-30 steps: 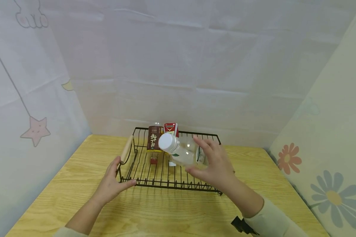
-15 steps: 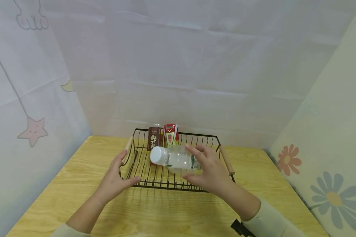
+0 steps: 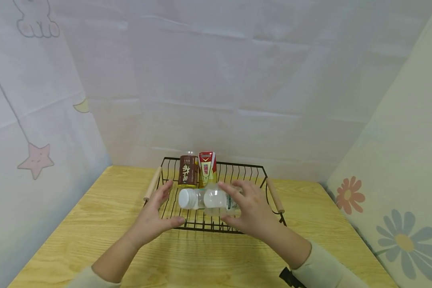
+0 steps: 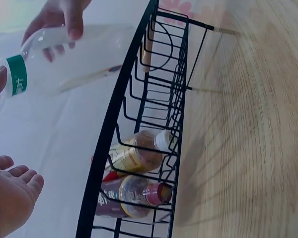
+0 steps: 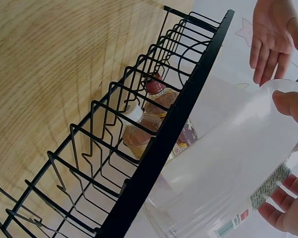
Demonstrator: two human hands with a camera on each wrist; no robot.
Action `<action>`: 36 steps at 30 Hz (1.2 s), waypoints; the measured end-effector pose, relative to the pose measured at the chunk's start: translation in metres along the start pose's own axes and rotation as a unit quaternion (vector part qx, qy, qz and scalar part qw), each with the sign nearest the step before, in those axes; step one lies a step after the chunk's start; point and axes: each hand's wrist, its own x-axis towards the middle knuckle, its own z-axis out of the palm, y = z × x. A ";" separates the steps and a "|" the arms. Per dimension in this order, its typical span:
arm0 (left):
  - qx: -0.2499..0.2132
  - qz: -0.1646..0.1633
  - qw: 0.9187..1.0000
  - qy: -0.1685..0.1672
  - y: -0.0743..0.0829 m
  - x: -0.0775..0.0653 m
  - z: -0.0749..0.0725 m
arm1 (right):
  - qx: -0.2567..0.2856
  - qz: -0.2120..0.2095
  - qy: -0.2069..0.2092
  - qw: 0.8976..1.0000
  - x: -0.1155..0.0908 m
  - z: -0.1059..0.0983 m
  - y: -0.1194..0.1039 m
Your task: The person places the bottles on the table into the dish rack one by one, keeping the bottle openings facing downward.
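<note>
My right hand [image 3: 250, 208] grips a large clear plastic bottle [image 3: 216, 199], thumb on one side and fingers on the other. The bottle lies level above the black wire dish rack [image 3: 217, 230], its white cap [image 3: 188, 199] pointing left. A green band [image 4: 17, 74] circles its neck in the left wrist view. My left hand [image 3: 153, 218] holds nothing; its thumb and fingers are spread apart beside the cap. Two smaller bottles stand cap-down in the rack: a brown-labelled bottle [image 3: 188, 170] and a red-and-yellow bottle [image 3: 207, 166].
The rack has a wooden handle [image 3: 153, 184] on the left and another wooden handle [image 3: 275, 195] on the right. It stands on a wood-grain table [image 3: 187, 260]. Pale printed cloth [image 3: 216, 80] hangs behind and at both sides.
My right hand has lowered the large bottle and turned it from tilted to level. My left hand has moved right, from the rack's left handle to beside the cap.
</note>
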 end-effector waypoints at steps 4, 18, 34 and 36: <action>-0.012 0.013 1.000 -0.012 0.006 0.001 0.007 | -0.013 -0.007 -0.002 1.000 0.000 0.001 0.001; -0.037 0.029 0.998 -0.047 0.021 0.011 0.024 | -0.068 -0.041 0.000 0.997 -0.002 0.009 0.002; -0.053 -0.026 0.998 -0.030 0.024 0.011 0.029 | -0.091 -0.083 0.012 0.992 -0.001 0.007 0.002; -0.055 -0.030 0.998 -0.027 0.024 0.011 0.030 | -0.096 -0.086 0.012 0.992 -0.001 0.007 0.002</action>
